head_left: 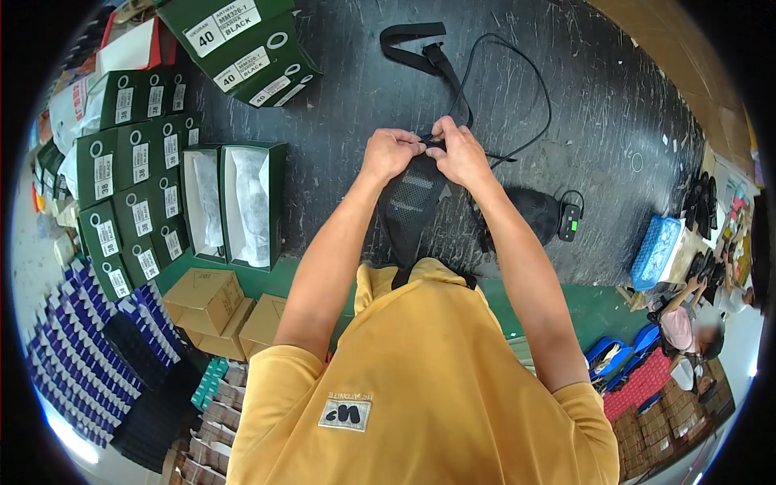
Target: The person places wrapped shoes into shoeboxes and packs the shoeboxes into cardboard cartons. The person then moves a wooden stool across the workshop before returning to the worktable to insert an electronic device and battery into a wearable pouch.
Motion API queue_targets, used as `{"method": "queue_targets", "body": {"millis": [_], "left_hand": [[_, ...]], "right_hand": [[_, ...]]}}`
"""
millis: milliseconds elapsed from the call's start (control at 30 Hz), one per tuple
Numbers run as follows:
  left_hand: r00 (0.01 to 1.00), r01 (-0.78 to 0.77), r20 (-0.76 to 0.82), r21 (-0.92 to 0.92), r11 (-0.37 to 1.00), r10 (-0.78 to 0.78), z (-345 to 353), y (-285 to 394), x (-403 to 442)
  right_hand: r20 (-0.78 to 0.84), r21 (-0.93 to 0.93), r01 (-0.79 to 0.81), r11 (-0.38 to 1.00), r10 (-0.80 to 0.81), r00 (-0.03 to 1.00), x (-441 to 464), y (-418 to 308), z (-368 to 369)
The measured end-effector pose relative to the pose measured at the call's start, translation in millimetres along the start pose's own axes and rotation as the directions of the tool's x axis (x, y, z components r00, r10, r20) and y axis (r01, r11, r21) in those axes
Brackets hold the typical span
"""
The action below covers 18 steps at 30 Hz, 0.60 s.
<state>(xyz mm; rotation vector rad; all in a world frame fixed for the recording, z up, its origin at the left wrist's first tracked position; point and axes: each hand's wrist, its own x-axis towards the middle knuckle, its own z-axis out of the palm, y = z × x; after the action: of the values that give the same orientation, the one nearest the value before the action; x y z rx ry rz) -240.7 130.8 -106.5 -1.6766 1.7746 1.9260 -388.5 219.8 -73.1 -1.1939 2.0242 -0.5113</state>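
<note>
Both hands meet over a black mesh-backed bag [411,202] lying at the near side of the dark table. My left hand [393,152] is closed in a pinch on the bag's far end. Close beside it, my right hand [461,153] has its fingers pressed together on the same end, where the strap joins. Just what the fingertips grip is partly hidden. From there a black strap [412,48] with a plastic buckle runs away across the table. A thin black cable [543,89] loops to the right of the strap.
On the right lie a rounded black item [529,212] and a small black device [571,222] with a green light. Left stand an open shoebox [279,202] with paper-wrapped contents and stacked green shoeboxes [137,178]. A blue basket [656,252] and another person [683,327] are far right.
</note>
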Motion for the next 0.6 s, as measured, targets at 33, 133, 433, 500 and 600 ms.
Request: {"method": "queue_targets", "body": {"millis": [33, 133, 433, 500, 600], "left_hand": [[1.0, 0.005, 0.006, 0.0, 1.0, -0.005, -2, 1, 0], [0.993, 0.103, 0.082, -0.296, 0.95, -0.082, -10, 2, -13], [0.924, -0.376, 0.227, 0.382, 0.844, 0.309, -19, 25, -6], [0.863, -0.505, 0.403, 0.66, 0.556, 0.305, -29, 34, -6], [0.76, -0.642, 0.471, 0.44, 0.628, 0.448, -32, 17, 6]], "right_hand": [[0.002, 0.0, -0.008, 1.0, 0.008, 1.0, 1, 4, 1], [0.013, 0.079, 0.033, 0.996, -0.035, 0.999, -4, 6, 1], [-0.071, 0.047, 0.212, 0.976, -0.208, 0.975, -14, 18, 2], [-0.063, 0.014, 0.203, 0.979, -0.201, 0.977, -17, 22, -1], [-0.085, -0.015, 0.231, 0.973, -0.231, 0.969, -23, 28, -2]]}}
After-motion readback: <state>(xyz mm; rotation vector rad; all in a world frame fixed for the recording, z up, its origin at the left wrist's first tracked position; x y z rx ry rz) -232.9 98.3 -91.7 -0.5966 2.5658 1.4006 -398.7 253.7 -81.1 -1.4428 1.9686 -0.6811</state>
